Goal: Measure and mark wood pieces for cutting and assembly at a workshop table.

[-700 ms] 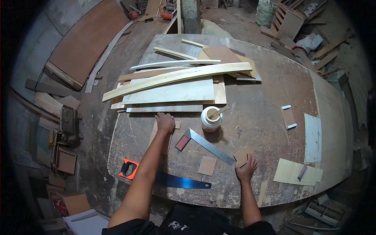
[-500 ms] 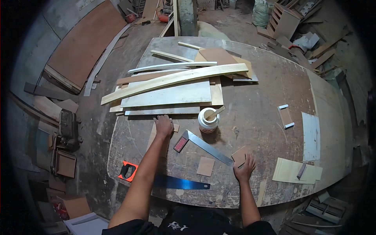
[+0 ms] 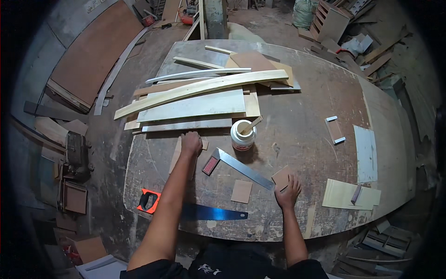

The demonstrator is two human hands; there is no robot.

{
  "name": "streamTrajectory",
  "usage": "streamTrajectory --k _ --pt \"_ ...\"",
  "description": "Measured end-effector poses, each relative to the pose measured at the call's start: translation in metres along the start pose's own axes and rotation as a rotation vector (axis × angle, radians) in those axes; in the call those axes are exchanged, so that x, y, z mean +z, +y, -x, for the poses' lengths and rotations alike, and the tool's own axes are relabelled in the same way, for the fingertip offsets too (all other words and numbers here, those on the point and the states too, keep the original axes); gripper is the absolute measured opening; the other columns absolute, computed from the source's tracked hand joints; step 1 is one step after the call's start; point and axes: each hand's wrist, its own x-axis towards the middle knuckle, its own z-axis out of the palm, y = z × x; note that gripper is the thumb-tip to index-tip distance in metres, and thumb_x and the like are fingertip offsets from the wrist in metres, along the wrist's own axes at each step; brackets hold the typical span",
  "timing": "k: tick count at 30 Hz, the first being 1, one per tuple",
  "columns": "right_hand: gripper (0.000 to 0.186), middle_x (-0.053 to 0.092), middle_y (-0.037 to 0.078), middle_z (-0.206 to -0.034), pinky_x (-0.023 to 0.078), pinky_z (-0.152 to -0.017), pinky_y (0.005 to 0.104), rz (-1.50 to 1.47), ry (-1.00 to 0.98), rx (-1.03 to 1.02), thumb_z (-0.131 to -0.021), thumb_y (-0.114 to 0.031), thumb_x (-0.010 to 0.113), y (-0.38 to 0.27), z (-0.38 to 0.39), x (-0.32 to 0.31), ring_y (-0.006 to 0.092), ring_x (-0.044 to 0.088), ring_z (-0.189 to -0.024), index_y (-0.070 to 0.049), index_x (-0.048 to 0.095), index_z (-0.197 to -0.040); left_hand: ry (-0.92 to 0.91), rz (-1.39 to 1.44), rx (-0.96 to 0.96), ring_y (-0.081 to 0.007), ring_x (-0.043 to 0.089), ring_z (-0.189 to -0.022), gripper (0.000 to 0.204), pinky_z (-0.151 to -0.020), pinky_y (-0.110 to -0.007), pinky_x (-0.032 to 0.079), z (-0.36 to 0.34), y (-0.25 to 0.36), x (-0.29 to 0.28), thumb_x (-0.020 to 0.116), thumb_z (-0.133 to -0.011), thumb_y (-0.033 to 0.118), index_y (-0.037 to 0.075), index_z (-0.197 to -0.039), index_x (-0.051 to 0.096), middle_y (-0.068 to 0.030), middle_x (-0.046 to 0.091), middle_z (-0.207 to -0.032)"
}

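Note:
My left hand (image 3: pixel 191 143) is curled on a thin brown board (image 3: pixel 178 157) below the stacked boards (image 3: pixel 190 104). My right hand (image 3: pixel 289 191) grips a small brown square (image 3: pixel 280 176) on the worktable (image 3: pixel 316 139). Between them lies a metal try square (image 3: pixel 246 170) with a red handle, and a white open jar (image 3: pixel 243 142) with a wooden stick stands above it. A handsaw (image 3: pixel 218 213) with an orange handle lies crosswise under my left forearm in the picture. Another brown square (image 3: pixel 241 191) lies left of my right hand.
At the table's right are pale sheets (image 3: pixel 344 197) with a narrow stick and a small white-ended piece (image 3: pixel 335 129). A large panel (image 3: pixel 88 56) stands along the left wall. A concrete post (image 3: pixel 215 18) rises behind the table; offcuts (image 3: pixel 381 51) lie at the right.
The view has shifted a little, so the table and everything on it sit slightly further left and higher in the picture. Both hands stay on their pieces, with only slight finger movement.

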Motion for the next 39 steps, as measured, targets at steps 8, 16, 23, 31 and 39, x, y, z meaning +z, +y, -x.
streamTrajectory --k 8,16,23,31,39 --pt "0.074 0.042 0.020 -0.133 0.024 -0.105 0.0528 0.027 -0.050 0.036 -0.069 -0.034 0.068 -0.003 0.002 -0.003 0.0390 0.038 -0.121 -0.007 0.041 -0.132 0.184 -0.028 0.060 -0.0365 0.056 -0.093 0.021 -0.090 -0.057 0.038 0.014 0.011 -0.003 0.049 -0.081 0.017 0.002 -0.086 0.062 -0.0196 0.060 -0.089" --pt "0.075 0.040 0.019 -0.133 0.022 -0.107 0.0523 0.023 -0.034 -0.004 -0.068 -0.032 0.069 -0.004 0.002 0.001 0.0385 0.035 -0.125 -0.008 0.040 -0.133 0.182 -0.106 0.023 -0.0368 0.053 -0.100 0.024 -0.091 -0.053 0.037 0.010 0.004 0.002 0.049 -0.083 0.022 0.002 -0.087 0.063 -0.0210 0.060 -0.097" --pt "0.073 0.041 0.020 -0.132 0.022 -0.107 0.0526 0.042 -0.006 -0.017 -0.069 -0.032 0.068 -0.003 0.004 0.002 0.0388 0.035 -0.125 -0.008 0.040 -0.132 0.064 -0.082 0.004 -0.0400 0.052 -0.107 0.031 -0.093 -0.056 0.036 0.007 0.010 -0.004 0.050 -0.082 0.026 0.002 -0.094 0.066 -0.0217 0.061 -0.103" --pt "0.074 0.039 0.019 -0.135 0.021 -0.108 0.0532 0.076 -0.049 0.015 -0.071 -0.034 0.066 -0.006 0.005 0.006 0.0392 0.036 -0.124 -0.008 0.038 -0.134 0.004 -0.040 -0.171 -0.0408 0.047 -0.115 0.033 -0.096 -0.057 0.032 -0.001 0.027 -0.005 0.051 -0.084 0.028 0.004 -0.094 0.071 -0.0218 0.062 -0.108" --pt "0.074 0.040 0.018 -0.135 0.021 -0.108 0.0528 0.089 -0.044 0.011 -0.070 -0.033 0.067 -0.003 0.005 0.005 0.0383 0.035 -0.125 -0.008 0.038 -0.134 0.005 -0.034 -0.153 -0.0394 0.048 -0.115 0.035 -0.098 -0.056 0.031 0.001 0.032 -0.005 0.050 -0.084 0.026 0.000 -0.101 0.066 -0.0217 0.061 -0.110"
